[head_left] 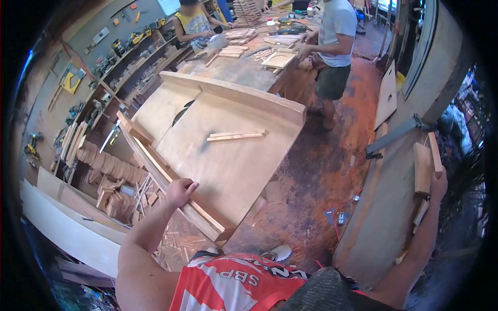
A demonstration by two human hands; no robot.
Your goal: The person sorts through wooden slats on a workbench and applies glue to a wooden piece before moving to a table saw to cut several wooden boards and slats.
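My left hand (181, 192) rests closed on the long wooden rail (199, 216) along the near edge of a plywood-topped table (228, 114). Whether its fingers wrap round the rail is hard to make out. Far to the right, my right hand (439, 185) grips the lower end of a narrow wooden strip (434, 154). Beside that strip a wider wooden piece (423, 167) leans on the ledge. Two thin sticks (237, 136) lie together on the tabletop, and a dark curved slot (182, 113) shows near its far left part.
A person (334, 46) stands at a cluttered workbench (249, 67); another person (194, 26) is behind it. Shelves with tools (129, 67) line the left wall. A metal bar (391, 139) juts over the right ledge (376, 233). Wood scraps (111, 194) are piled at left.
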